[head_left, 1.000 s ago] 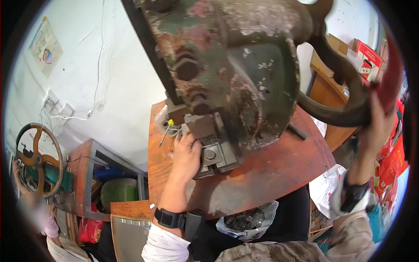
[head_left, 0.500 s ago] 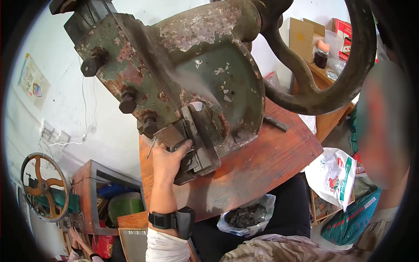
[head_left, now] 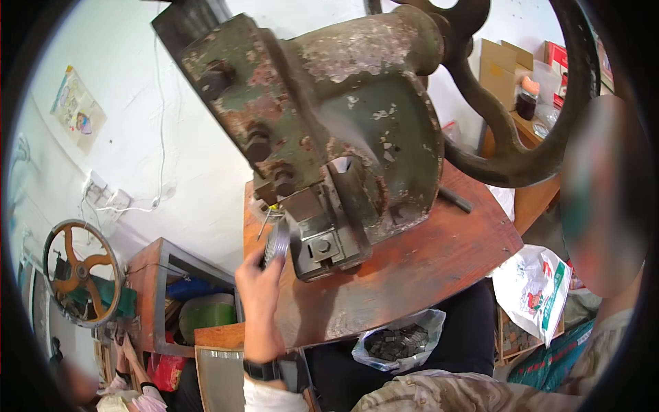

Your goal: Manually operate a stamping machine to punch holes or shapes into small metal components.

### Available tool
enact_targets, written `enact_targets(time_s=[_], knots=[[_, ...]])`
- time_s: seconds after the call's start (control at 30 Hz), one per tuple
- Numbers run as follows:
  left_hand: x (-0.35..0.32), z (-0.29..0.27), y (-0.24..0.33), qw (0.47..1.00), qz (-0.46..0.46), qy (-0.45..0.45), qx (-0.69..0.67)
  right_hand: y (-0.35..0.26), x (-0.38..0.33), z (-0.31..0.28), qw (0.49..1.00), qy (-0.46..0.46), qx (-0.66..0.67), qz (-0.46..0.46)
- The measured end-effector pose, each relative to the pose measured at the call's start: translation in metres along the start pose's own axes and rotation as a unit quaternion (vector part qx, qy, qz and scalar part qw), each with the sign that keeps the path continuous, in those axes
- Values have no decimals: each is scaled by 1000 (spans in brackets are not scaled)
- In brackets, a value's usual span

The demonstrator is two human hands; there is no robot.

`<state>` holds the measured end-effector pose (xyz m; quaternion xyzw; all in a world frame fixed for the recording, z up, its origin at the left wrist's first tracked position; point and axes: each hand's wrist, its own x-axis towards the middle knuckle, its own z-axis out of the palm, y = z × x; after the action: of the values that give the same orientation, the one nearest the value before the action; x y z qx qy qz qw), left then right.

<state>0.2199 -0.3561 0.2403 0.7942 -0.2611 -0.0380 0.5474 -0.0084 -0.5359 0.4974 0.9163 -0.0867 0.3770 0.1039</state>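
Head view looked down on an old green cast-iron press (head_left: 343, 130), its paint flaked and rusted, bolted on a reddish wooden bench (head_left: 439, 268). The left hand (head_left: 259, 285) rose from the lower edge beside the press's lower block (head_left: 322, 244) and pinched a thin stack of small metal pieces (head_left: 276, 242) between thumb and fingers, a narrow grip closed on the stack. That stack stood on edge, just left of the block and touching or nearly touching it; which one, the picture did not settle. A dark watch (head_left: 264, 369) sat on the left wrist.

The right hand (head_left: 604, 199) was a blurred shape at the right edge, close to the rim of the large dark handwheel (head_left: 535, 147) that curved off the press's right side. Whether it gripped the rim or merely lay near it could not be told.

Below the bench edge, on the person's lap, lay a clear plastic bag (head_left: 401, 340) holding small dark metal pieces. A white and green plastic bag (head_left: 539, 288) hung at the right of the bench. At the far left stood a second, orange-spoked handwheel (head_left: 79, 271), and near it an open wooden cabinet (head_left: 165, 275) with green and blue things inside. White wall sockets (head_left: 106, 196) with trailing wires were fixed to the pale wall behind, and cardboard boxes (head_left: 508, 65) sat on a further table at the upper right.
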Motion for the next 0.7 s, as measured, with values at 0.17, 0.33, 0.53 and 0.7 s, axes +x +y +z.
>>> enact_targets(time_s=[0.17, 0.33, 0.53, 0.7], knots=[[-83, -47, -50, 999, -39, 36, -8, 41, -188, 85, 975, -1, 210, -77], [-108, 28, -59, 961, 219, -59, 160, -36, -273, 194, 942, -140, 304, 19], [-115, 49, -56, 965, 208, -54, 154, -111, -234, 211, 954, -195, 223, -43], [-116, 46, -59, 966, 206, -51, 147, -103, -235, 218, 960, -211, 180, -28]])
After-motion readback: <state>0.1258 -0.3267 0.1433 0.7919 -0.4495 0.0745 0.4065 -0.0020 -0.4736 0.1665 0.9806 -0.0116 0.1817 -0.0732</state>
